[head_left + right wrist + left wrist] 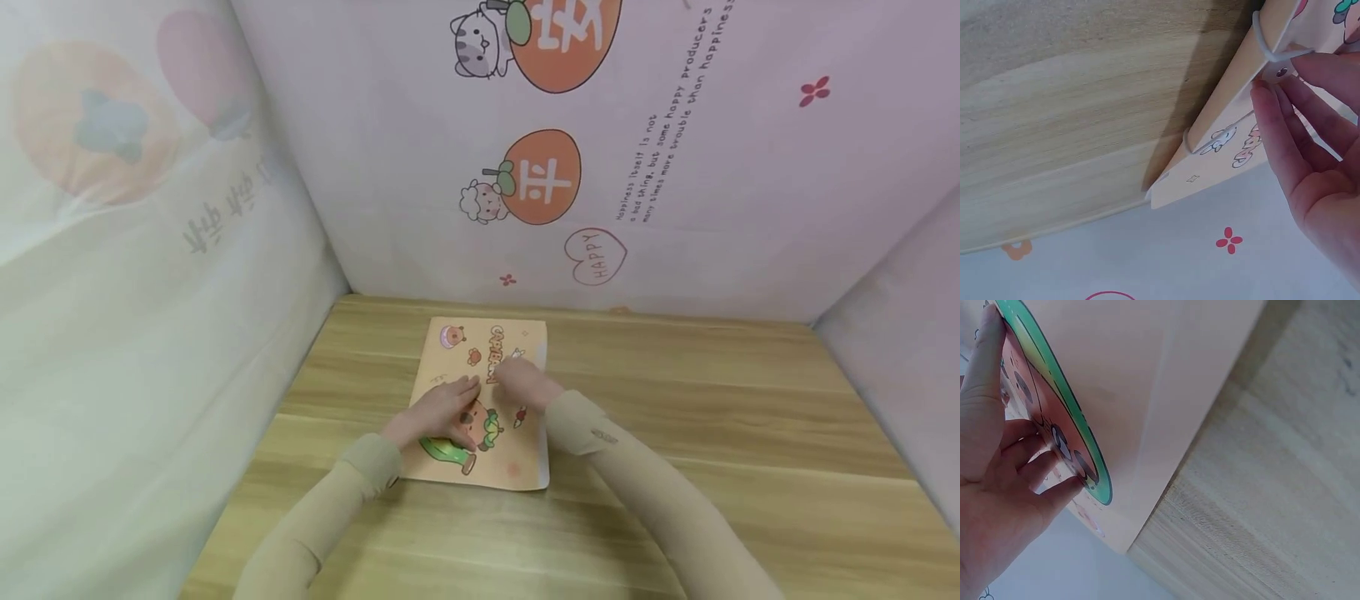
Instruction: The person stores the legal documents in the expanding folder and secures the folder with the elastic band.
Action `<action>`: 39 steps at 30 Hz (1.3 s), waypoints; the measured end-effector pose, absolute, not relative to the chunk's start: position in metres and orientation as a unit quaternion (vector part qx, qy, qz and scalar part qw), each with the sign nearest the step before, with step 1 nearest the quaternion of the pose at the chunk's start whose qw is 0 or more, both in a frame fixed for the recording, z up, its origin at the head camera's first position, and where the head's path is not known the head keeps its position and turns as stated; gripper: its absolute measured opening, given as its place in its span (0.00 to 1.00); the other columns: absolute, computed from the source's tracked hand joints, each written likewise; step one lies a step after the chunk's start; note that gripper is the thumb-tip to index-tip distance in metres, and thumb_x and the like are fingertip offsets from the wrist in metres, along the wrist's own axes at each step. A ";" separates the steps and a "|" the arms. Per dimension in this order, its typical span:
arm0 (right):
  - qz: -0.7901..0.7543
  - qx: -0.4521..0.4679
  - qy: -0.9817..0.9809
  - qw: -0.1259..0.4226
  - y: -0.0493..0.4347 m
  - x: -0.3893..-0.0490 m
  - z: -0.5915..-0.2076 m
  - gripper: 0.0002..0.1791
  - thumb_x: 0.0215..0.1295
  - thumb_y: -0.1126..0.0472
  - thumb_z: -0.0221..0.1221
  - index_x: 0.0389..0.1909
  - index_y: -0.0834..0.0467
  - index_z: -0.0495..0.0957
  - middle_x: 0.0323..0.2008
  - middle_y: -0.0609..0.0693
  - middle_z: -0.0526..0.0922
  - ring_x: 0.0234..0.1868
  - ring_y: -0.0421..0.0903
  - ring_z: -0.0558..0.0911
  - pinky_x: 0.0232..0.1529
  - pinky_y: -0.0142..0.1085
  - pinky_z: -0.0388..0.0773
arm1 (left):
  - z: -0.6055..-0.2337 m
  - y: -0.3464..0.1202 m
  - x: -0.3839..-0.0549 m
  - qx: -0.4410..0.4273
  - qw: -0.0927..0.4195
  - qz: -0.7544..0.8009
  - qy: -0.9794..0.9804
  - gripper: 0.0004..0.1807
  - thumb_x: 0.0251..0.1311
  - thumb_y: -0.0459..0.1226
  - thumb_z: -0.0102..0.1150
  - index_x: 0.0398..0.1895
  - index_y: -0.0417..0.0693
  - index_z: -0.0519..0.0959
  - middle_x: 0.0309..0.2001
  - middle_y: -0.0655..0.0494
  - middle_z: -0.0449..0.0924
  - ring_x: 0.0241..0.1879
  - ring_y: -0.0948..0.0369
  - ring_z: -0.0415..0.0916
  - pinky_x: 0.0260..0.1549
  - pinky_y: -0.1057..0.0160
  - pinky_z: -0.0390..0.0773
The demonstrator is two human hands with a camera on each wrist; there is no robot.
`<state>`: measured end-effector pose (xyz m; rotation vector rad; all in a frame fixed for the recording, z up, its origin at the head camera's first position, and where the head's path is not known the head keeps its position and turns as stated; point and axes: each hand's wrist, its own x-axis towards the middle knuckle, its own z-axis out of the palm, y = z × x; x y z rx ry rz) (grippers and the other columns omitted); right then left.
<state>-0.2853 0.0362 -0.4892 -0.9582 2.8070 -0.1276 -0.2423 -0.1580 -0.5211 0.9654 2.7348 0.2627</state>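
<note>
A peach-coloured folder [521,446], printed with cartoon capybaras and lettering, lies on the wooden table. My left hand [438,410] rests on its cover with fingers spread, over the large capybara picture; in the left wrist view the fingertips of the left hand [1007,469] touch the green-rimmed print. On the folder's right side, my right hand [527,383] pinches a small white round fastener [1281,72] between thumb and index finger. A pale elastic cord [1261,34] runs from this fastener around the folder's edge. The folder's spine side is partly hidden by the hands.
The wooden table [712,433] extends widely to the right of the folder. White printed cloth walls stand at the back [390,167], the left [150,333] and the right [915,317]. The folder's far edge lies close to the back cloth.
</note>
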 end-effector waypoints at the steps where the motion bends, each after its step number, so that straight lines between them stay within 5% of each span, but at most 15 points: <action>1: -0.035 -0.319 0.943 0.090 0.036 -0.286 -0.489 0.05 0.65 0.68 0.60 0.36 0.65 0.83 0.38 0.60 0.86 0.41 0.54 0.84 0.49 0.44 0.83 | -0.521 -0.158 -0.243 0.330 0.117 0.091 0.932 0.62 0.43 0.62 0.72 0.75 0.35 0.57 0.78 0.41 0.53 0.76 0.44 0.55 0.71 0.46 0.65; 14: 0.002 -0.322 0.941 0.102 0.036 -0.287 -0.487 0.05 0.63 0.68 0.61 0.37 0.63 0.83 0.39 0.58 0.86 0.42 0.52 0.84 0.50 0.42 0.83 | -0.518 -0.157 -0.247 0.333 0.127 0.093 0.930 0.62 0.44 0.61 0.72 0.75 0.36 0.56 0.78 0.42 0.51 0.76 0.45 0.54 0.72 0.46 0.63; 23: -0.080 -0.293 0.946 0.116 0.056 -0.283 -0.497 0.06 0.59 0.70 0.65 0.37 0.63 0.80 0.36 0.54 0.82 0.36 0.46 0.79 0.41 0.36 0.81 | -0.515 -0.161 -0.243 0.326 0.136 0.113 0.929 0.61 0.45 0.60 0.72 0.75 0.35 0.56 0.78 0.42 0.51 0.77 0.45 0.52 0.73 0.46 0.61; 31: -0.181 -0.232 0.947 0.128 0.068 -0.281 -0.497 0.06 0.66 0.65 0.61 0.35 0.65 0.79 0.31 0.55 0.80 0.30 0.45 0.76 0.30 0.33 0.77 | -0.518 -0.167 -0.249 0.324 0.143 0.126 0.927 0.61 0.46 0.60 0.72 0.76 0.37 0.55 0.79 0.42 0.49 0.78 0.45 0.50 0.75 0.46 0.58; 39: -0.211 -0.228 0.946 0.095 0.090 -0.273 -0.491 0.11 0.65 0.65 0.59 0.45 0.66 0.79 0.40 0.58 0.80 0.35 0.46 0.77 0.34 0.34 0.79 | -0.517 -0.167 -0.248 0.310 0.134 0.142 0.931 0.56 0.53 0.60 0.67 0.76 0.37 0.55 0.79 0.42 0.49 0.79 0.45 0.47 0.74 0.39 0.55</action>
